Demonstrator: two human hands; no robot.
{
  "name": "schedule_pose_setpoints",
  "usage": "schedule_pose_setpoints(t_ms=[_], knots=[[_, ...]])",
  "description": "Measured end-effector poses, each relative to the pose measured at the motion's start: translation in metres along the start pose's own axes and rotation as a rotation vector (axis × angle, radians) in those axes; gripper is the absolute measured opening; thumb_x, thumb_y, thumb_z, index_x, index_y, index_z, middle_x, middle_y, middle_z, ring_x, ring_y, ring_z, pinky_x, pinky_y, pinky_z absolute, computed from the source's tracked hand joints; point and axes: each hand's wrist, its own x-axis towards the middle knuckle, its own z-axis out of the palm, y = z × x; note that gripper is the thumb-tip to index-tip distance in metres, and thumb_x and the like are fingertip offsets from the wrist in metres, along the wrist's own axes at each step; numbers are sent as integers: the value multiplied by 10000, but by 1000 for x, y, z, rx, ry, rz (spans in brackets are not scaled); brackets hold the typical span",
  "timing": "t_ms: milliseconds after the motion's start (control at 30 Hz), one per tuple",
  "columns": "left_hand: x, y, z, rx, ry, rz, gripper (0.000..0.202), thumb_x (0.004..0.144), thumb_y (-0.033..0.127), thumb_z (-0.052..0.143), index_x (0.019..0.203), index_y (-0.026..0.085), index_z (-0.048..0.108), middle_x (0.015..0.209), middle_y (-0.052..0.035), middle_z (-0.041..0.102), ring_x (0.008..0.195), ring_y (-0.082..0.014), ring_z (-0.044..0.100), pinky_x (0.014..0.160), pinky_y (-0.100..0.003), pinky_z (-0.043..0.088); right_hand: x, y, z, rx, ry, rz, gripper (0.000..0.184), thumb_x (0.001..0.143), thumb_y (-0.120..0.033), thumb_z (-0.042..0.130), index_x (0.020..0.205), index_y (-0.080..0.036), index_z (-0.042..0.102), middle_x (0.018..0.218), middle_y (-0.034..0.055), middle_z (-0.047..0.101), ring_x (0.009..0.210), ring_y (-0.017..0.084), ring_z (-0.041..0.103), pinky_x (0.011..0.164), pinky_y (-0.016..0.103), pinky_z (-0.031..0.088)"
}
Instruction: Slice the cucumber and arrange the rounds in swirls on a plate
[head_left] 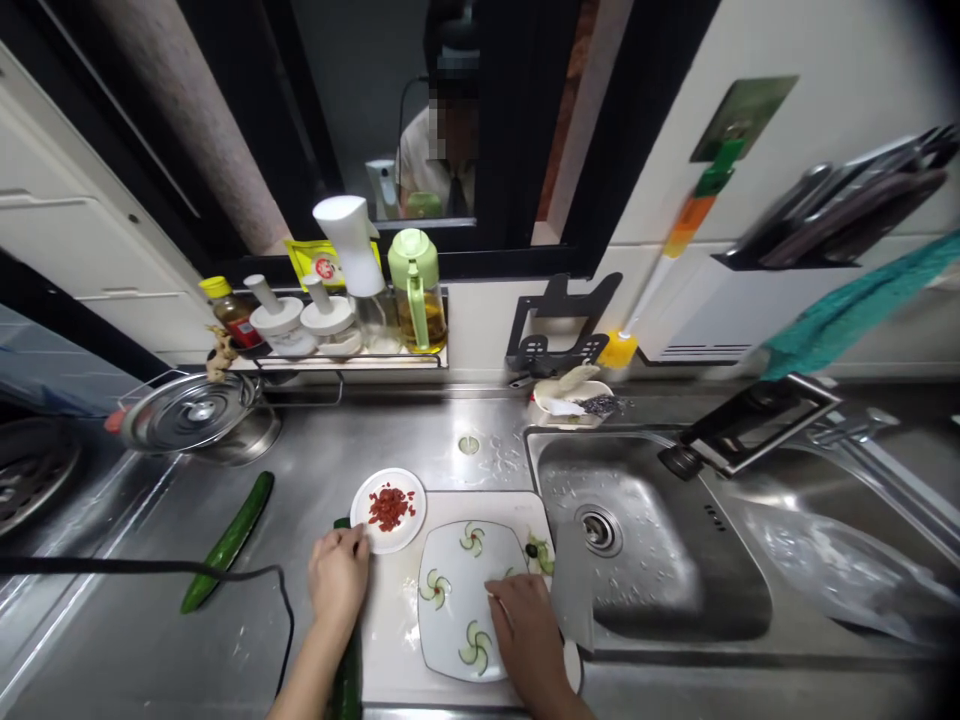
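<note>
My left hand [337, 577] rests at the edge of a small white dish [375, 495] of red bits [391, 507], fingers curled over a dark green cucumber [348, 675] that runs under my wrist. My right hand [525, 630] lies on the lower right part of a white square plate [454, 625], fingers bent and pressed together at its surface. The plate carries several pinwheel shapes of cucumber slices [436, 588], with one more beside it [538, 553]. Dish and plate sit on a white cutting board [390, 630].
A second cucumber [229, 541] lies on the steel counter at left, near a black cable [150, 568]. A lidded pot [199, 413] stands at far left, condiment bottles [416, 290] on a rack behind. The sink [675, 590] is on the right.
</note>
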Motion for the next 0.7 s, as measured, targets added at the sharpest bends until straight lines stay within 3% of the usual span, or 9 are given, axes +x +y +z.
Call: schedule_pose_setpoints(t_ms=[100, 267, 700], knots=[[13, -6, 1, 87, -51, 0, 298, 817, 278, 457, 966, 210, 706, 920, -66, 666, 864, -228, 517, 788, -324, 377, -1, -6, 5, -16, -34, -16, 205, 830, -133, 453, 894, -225, 624, 795, 34, 623, 815, 210, 517, 724, 355, 419], [23, 2, 4, 105, -98, 11, 280, 820, 284, 465, 939, 245, 716, 924, -53, 660, 874, -221, 495, 778, -316, 345, -4, -11, 8, -32, -101, -18, 204, 829, -121, 453, 892, -213, 623, 801, 40, 618, 817, 216, 503, 742, 370, 411], [23, -1, 7, -25, -85, -5, 281, 786, 294, 464, 850, 210, 725, 898, -50, 689, 858, -230, 525, 807, -319, 354, -8, -15, 10, -42, -116, 19, 213, 818, -110, 454, 883, -221, 624, 800, 38, 612, 840, 222, 504, 743, 363, 404]])
